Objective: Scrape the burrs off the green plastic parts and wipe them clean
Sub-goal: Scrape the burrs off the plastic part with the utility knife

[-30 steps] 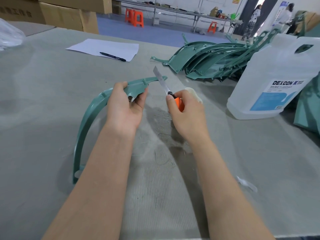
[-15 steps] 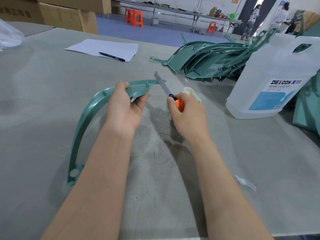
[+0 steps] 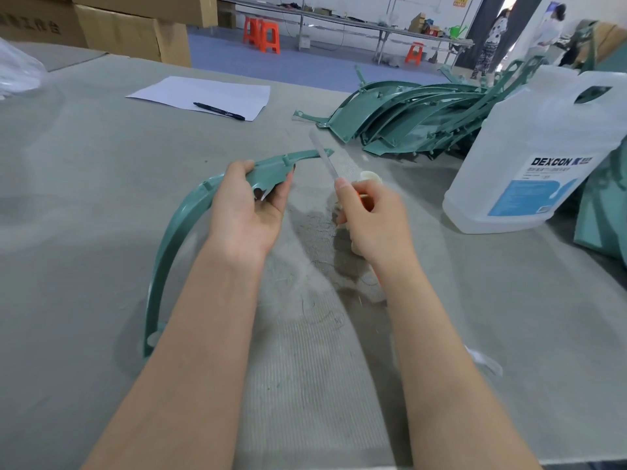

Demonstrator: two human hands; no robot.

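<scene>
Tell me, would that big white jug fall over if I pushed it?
Probably not easily. The white jug stands upright on a wide flat base on the table, and looks bulky. If it is full, which I cannot tell, it would likely be heavy; its handle hole up top should help lifting.

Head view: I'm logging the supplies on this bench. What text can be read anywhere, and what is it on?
"DEXCON": label of the white jug.
Smaller print on that label: too small to read.
Dark characters on the cardboard box: too blurred to read.
Yellow wall sign: unreadable.
White paper: no visible writing.
</scene>
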